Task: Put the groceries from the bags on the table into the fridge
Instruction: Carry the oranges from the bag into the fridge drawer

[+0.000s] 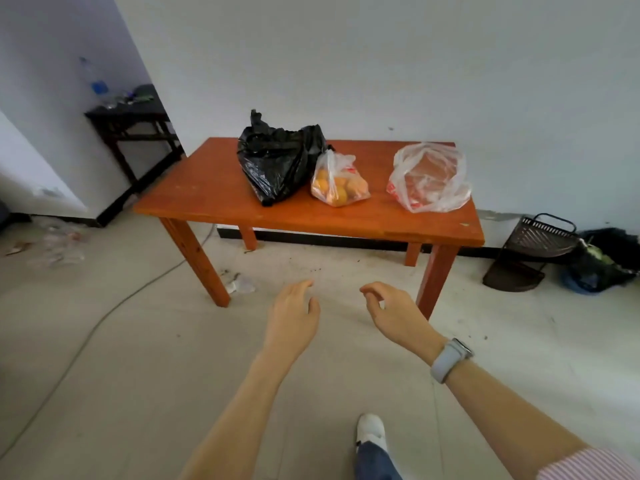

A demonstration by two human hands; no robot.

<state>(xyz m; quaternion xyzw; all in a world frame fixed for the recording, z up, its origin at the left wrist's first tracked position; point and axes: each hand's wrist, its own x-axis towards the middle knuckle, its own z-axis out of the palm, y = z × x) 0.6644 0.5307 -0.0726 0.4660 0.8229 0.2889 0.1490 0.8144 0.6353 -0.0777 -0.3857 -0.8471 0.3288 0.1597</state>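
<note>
Three bags stand on an orange wooden table [214,199] against the white wall. A black plastic bag [277,161] is at the back left. Touching its right side is a clear bag of oranges [337,183]. A crumpled clear bag with red print [429,176] lies at the right end, looking nearly empty. My left hand [292,318] and my right hand [391,311] hang in front of the table, below its front edge, fingers loosely curled and holding nothing. No fridge is in view.
A dark side table [128,116] with bottles stands at the back left behind a wall corner. A cable [104,317] runs across the tiled floor on the left. A black wire rack [533,251] and a dark bag [602,261] sit on the floor at right. My shoe [370,429] shows below.
</note>
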